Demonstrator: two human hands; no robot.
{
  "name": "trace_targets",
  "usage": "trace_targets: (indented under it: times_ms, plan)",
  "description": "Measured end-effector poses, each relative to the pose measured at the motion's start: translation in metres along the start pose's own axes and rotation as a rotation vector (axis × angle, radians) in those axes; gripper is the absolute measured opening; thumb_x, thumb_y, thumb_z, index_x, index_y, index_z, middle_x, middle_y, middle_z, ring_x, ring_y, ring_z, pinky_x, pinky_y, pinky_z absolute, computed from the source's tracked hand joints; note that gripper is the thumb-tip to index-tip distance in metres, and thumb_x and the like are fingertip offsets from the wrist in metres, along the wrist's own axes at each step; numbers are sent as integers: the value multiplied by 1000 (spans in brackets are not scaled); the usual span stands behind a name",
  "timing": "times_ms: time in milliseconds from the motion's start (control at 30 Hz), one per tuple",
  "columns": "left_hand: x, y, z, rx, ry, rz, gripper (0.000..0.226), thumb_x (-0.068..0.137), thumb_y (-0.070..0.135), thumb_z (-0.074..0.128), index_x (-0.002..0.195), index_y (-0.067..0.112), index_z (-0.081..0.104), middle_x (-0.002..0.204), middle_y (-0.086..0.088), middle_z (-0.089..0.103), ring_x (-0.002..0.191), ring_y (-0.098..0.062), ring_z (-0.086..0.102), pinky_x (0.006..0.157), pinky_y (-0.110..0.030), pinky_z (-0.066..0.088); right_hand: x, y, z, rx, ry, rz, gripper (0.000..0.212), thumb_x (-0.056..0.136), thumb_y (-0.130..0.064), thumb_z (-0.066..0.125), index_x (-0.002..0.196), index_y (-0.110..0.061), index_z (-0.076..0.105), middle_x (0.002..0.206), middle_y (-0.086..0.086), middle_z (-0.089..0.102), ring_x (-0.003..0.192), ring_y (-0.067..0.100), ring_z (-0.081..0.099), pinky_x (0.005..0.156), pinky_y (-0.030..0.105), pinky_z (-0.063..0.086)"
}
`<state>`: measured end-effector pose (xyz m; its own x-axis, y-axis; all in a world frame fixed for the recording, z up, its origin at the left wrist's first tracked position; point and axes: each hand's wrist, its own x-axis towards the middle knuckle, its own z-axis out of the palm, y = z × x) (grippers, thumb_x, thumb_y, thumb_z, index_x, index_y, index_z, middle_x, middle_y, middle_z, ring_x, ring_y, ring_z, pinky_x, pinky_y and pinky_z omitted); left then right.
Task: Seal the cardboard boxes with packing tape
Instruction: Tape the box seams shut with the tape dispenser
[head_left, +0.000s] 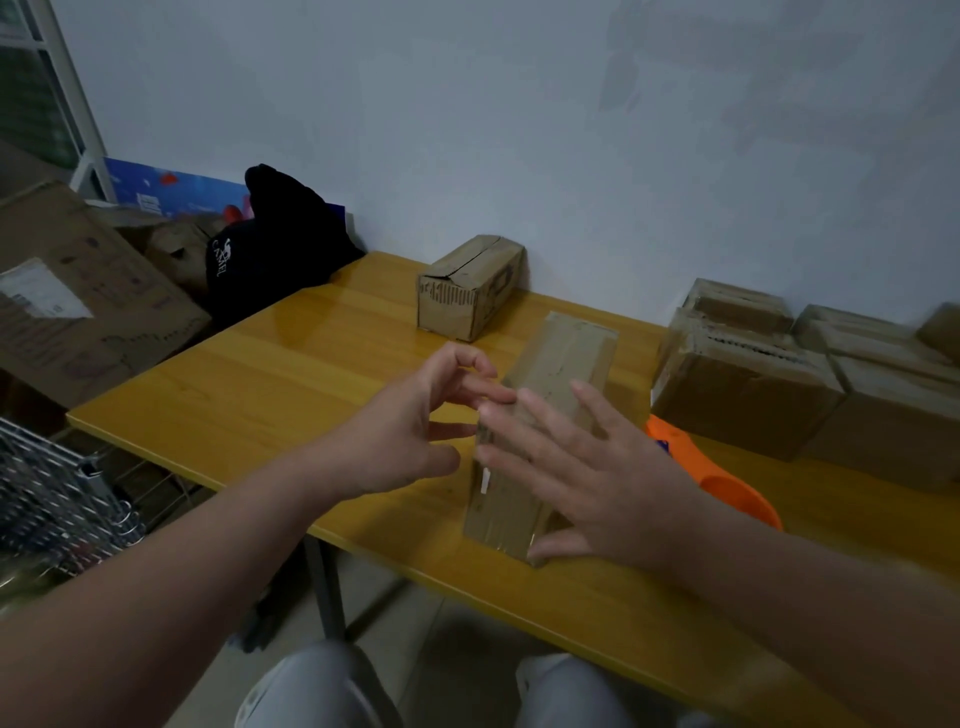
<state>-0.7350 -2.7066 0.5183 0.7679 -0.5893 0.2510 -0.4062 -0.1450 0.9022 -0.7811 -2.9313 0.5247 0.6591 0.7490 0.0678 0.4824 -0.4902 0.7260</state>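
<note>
Long cardboard box (558, 358) lies closed, contents unseen, at the near middle of the yellow wooden bench (291, 364); glossy tape covers its top. Right hand (587, 483) is spread flat on it. Left hand (410, 436), loosely curled and holding nothing, is just left of it. Orange plastic tape dispenser (727, 483) lies just right. Small box (467, 291), top seam gaping, stands far by the wall. Stacked boxes (753, 395) sit far right. Black garment (280, 249) sits far left, its white lettering unclear.

We find open tabletop (270, 374) left of the long box (550, 364), bare from the near edge back to the small box (467, 291) against the wall (571, 182). The right side is crowded: an orange tape dispenser (727, 483) lies just beside the long box, stacked boxes (743, 395) stand behind it, and a black bag (275, 249) blocks the far left corner.
</note>
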Motion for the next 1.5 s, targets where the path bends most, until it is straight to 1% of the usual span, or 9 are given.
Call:
trace_targets:
  times_ms: [233, 467, 700, 900, 1000, 1100, 1200, 1333, 1500]
  plan:
    - [1, 1, 3, 32, 23, 9, 65, 71, -24, 54, 118, 20, 42, 119, 9, 61, 116, -8, 55, 85, -23, 50, -4, -4, -4, -175, 74, 53, 95, 85, -78, 15, 152, -10, 15, 159, 6, 8, 147, 28, -5, 116, 46, -10]
    - [2, 0, 6, 30, 58, 13, 61, 72, -25, 50, 117, 15, 42, 119, -7, 58, 116, -13, 55, 96, -35, 49, 7, -4, 2, -267, 35, 97, 100, 83, -78, 9, 151, -6, 1, 158, 8, -5, 145, 23, -7, 114, 48, -12]
    - [2, 4, 8, 68, 56, 24, 60, 72, -23, 52, 115, 17, 43, 118, -1, 59, 115, -9, 55, 95, -33, 50, 4, -6, 1, -327, -10, 119, 102, 81, -78, 5, 150, -5, -10, 155, 16, -22, 141, 32, -27, 110, 53, -23]
    - [4, 10, 15, 135, 94, 44, 55, 74, -19, 54, 110, 21, 45, 117, 7, 60, 114, -3, 54, 89, -29, 52, -10, -8, -4, -281, -129, 78, 98, 84, -78, 11, 149, -8, -11, 152, 15, -27, 140, 32, -26, 110, 53, -24]
    - [5, 10, 21, 152, 122, 57, 56, 74, -18, 54, 109, 25, 46, 117, 11, 60, 113, -5, 55, 90, -36, 53, -16, -10, -7, -199, -112, 58, 93, 87, -75, 14, 150, -9, -8, 156, 12, -16, 143, 29, -17, 113, 51, -18]
    - [6, 11, 23, 105, 133, 39, 64, 76, -20, 51, 112, 33, 44, 116, 12, 60, 109, -6, 56, 91, -38, 52, -17, -12, -17, 99, 62, 152, 77, 91, -66, 25, 148, -14, 31, 156, 9, 24, 144, 30, 20, 114, 57, 21]
    - [9, 11, 22, 0, 131, -2, 71, 79, -21, 48, 124, 33, 42, 120, 9, 60, 103, -6, 60, 91, -33, 52, -9, -13, -29, 497, 108, 501, 72, 89, -64, 36, 147, -22, 29, 154, 6, 30, 135, 28, 38, 93, 46, 50]
    - [15, 8, 23, -98, 94, -35, 76, 85, -16, 50, 136, 37, 33, 131, 15, 50, 93, -16, 66, 80, -26, 54, 18, -7, -23, 794, 4, 794, 72, 79, -72, 48, 137, -33, 28, 144, -3, 33, 130, 24, 30, 91, 35, 40]
    - [40, -3, 11, -39, 155, -117, 71, 87, -9, 51, 137, 38, 33, 130, 11, 49, 89, -17, 67, 84, -36, 56, 46, 9, -7, 799, -22, 814, 58, 83, -56, 55, 134, -41, 31, 142, 0, 35, 130, 26, 26, 83, 35, 39]
